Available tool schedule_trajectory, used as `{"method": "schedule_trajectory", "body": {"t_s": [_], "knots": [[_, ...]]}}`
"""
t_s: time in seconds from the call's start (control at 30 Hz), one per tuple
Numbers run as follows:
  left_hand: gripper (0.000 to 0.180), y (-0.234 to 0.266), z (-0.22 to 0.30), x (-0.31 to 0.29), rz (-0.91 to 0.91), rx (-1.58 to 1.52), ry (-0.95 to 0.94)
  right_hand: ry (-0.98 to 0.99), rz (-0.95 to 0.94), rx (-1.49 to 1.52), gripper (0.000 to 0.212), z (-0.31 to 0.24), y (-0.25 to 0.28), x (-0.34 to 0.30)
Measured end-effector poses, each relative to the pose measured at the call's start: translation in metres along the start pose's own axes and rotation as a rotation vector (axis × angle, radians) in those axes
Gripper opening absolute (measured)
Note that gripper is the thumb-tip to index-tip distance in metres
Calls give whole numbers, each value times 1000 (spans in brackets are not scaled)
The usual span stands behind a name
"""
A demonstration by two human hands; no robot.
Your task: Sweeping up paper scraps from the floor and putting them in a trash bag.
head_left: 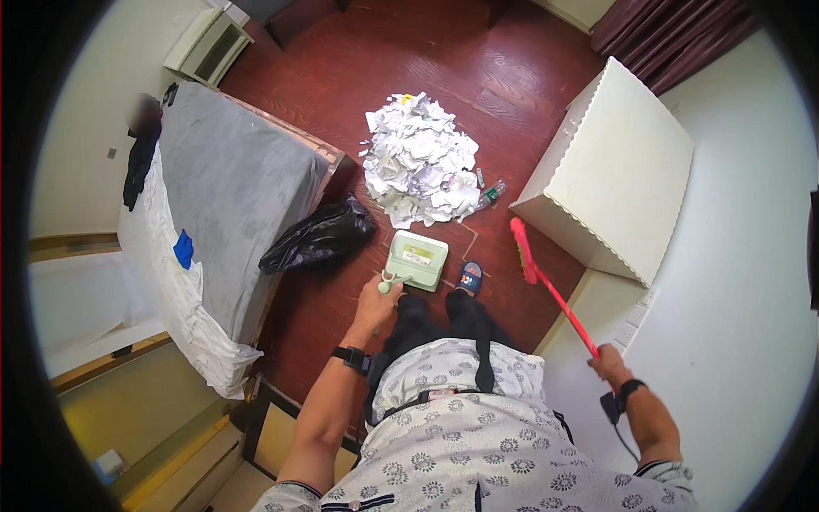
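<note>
A pale short-sleeved shirt (426, 444) is displaying dark, round flower prints, its sleeves (303, 488) showing dark striped trim at the cuffs. A narrow dark belt (414, 404) is crossing the waist; a black strap (484, 367) is hanging in front. Black trousers (411, 333) are covering the legs. A blue slipper (469, 280) is bearing pale markings. The left black wristband (352, 358) is carrying a boxy module; the right black wristband (631, 391) is adjoining a black box (609, 408) and thin dark cable (628, 442).

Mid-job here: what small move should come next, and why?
I'd probably swing the red broom leftward with the right hand, toward the crumpled paper heap. The left hand holds the light-green dustpan near the heap's closest edge, while the broom head is off to the right, apart from the paper.
</note>
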State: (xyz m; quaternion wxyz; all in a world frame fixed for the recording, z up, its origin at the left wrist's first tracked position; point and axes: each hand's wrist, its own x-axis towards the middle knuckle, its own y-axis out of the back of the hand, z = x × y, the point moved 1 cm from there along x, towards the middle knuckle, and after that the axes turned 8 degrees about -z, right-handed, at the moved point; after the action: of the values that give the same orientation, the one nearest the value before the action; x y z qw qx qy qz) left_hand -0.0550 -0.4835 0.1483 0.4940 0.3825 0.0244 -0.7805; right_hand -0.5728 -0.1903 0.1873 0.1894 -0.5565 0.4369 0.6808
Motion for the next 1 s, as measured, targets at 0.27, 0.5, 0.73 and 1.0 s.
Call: {"method": "schedule_trajectory", "body": {"t_s": [0.27,0.5,0.73,1.0], "knots": [[40,53,-5,11,-41,80,28,201,33,375,41,-114,-53,-91],[44,66,-26,44,-95,92,-78,338,45,608,66,-194,-79,-66],[49,53,-16,47,-193,123,-113,337,24,838,28,-290,-61,-5],[52,63,-24,50,-201,127,-31,282,72,599,16,-367,-83,77]]}}
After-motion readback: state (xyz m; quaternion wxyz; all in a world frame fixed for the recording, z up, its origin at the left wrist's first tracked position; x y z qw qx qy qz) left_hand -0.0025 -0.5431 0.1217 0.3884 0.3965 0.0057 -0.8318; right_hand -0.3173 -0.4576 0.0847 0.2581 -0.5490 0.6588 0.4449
